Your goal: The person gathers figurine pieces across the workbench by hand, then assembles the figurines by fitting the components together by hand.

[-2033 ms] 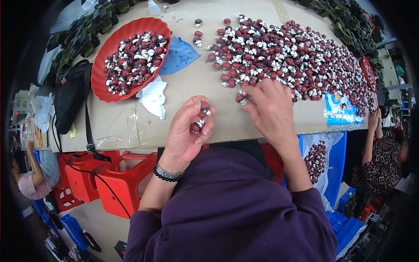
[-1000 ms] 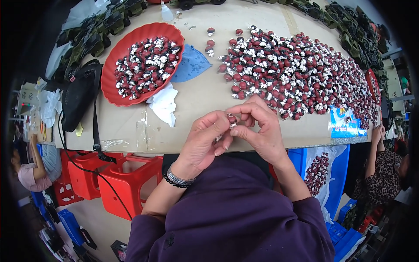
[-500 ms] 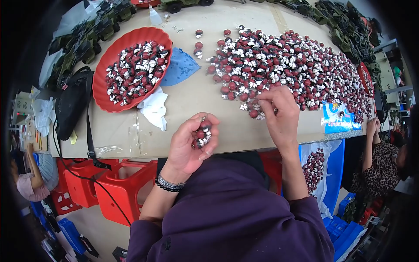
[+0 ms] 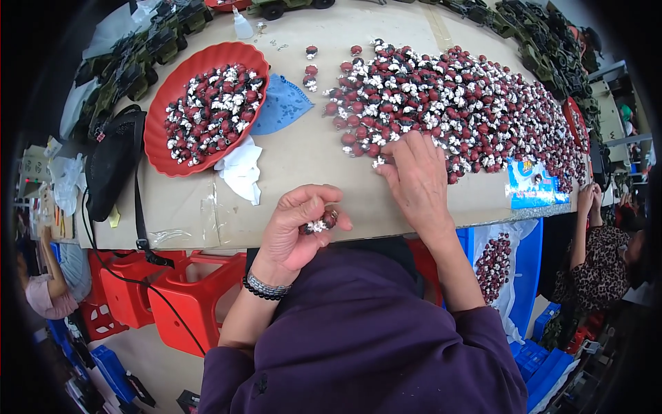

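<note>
My left hand point(image 4: 293, 224) is curled above the table's near edge, closed around a few small round red, black and white pieces point(image 4: 321, 223). Its fingers partly cover them, so how many it holds I cannot make out. At the near edge of a wide pile of like pieces point(image 4: 441, 93), my right hand point(image 4: 417, 179) lies palm down. Its fingertips touch the pile, and the thumb stands apart from the fingers. One white-topped piece point(image 4: 378, 162) lies right beside that thumb.
A scalloped red bowl point(image 4: 157, 148) full of such pieces stands at left, beside a blue cloth point(image 4: 288, 103) and white tissue point(image 4: 241, 176). Farther back are a small bottle point(image 4: 243, 26) and green model vehicles point(image 4: 148, 52). A black bag point(image 4: 117, 162) and red stools point(image 4: 186, 303) are at left.
My right hand has moved left and turned palm down, its fingers spreading from a pinch onto the pile. My left hand has rolled slightly, its fingers covering more of the pieces.
</note>
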`<state>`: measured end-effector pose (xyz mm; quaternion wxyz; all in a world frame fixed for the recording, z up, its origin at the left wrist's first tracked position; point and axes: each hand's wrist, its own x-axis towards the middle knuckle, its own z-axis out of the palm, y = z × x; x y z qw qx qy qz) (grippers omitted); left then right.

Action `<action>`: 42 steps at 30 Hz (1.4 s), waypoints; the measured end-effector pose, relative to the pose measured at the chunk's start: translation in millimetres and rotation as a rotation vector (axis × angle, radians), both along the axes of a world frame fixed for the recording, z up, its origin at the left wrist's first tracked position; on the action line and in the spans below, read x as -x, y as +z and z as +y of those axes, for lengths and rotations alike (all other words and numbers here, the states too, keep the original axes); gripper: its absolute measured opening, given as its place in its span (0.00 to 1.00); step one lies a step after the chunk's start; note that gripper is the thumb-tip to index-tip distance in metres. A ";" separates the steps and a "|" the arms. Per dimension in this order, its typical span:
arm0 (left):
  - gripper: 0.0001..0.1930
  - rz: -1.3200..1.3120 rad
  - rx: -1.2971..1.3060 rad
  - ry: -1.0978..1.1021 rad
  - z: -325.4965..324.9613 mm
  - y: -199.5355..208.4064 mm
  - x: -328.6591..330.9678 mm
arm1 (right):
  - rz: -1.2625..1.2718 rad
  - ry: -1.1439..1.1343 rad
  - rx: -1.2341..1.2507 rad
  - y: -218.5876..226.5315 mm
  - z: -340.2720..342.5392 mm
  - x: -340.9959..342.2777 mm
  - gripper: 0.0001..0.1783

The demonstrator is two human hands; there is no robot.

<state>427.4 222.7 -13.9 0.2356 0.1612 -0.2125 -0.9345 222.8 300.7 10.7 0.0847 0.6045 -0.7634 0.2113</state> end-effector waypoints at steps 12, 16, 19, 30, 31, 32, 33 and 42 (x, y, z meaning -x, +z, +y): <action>0.16 -0.158 0.188 -0.024 -0.2 25.5 19.0 | -0.559 0.482 0.232 28.5 -7.4 -11.8 0.15; 0.15 -0.165 0.204 -0.035 3.0 19.1 17.6 | -0.506 0.542 0.210 30.6 -6.5 -17.4 0.17; 0.17 -0.115 0.072 -0.042 4.6 19.4 18.2 | -0.581 0.514 0.236 31.6 -5.7 -17.8 0.17; 0.22 -0.046 -0.060 -0.076 3.4 4.4 12.5 | -0.174 0.082 0.146 11.3 27.3 16.5 0.08; 0.22 -0.043 -0.064 -0.083 3.5 4.1 12.1 | -0.171 0.074 0.142 10.8 30.3 16.6 0.08; 0.21 -0.046 -0.064 -0.066 3.4 3.6 11.3 | -0.145 0.055 0.090 10.4 32.5 15.5 0.10; 0.21 -0.051 -0.064 -0.047 3.5 3.2 10.1 | -0.122 0.036 0.038 10.1 34.5 13.5 0.12; 0.20 0.019 -0.076 -0.071 3.0 0.4 9.0 | -0.012 0.002 -0.055 -0.1 35.6 -2.5 0.15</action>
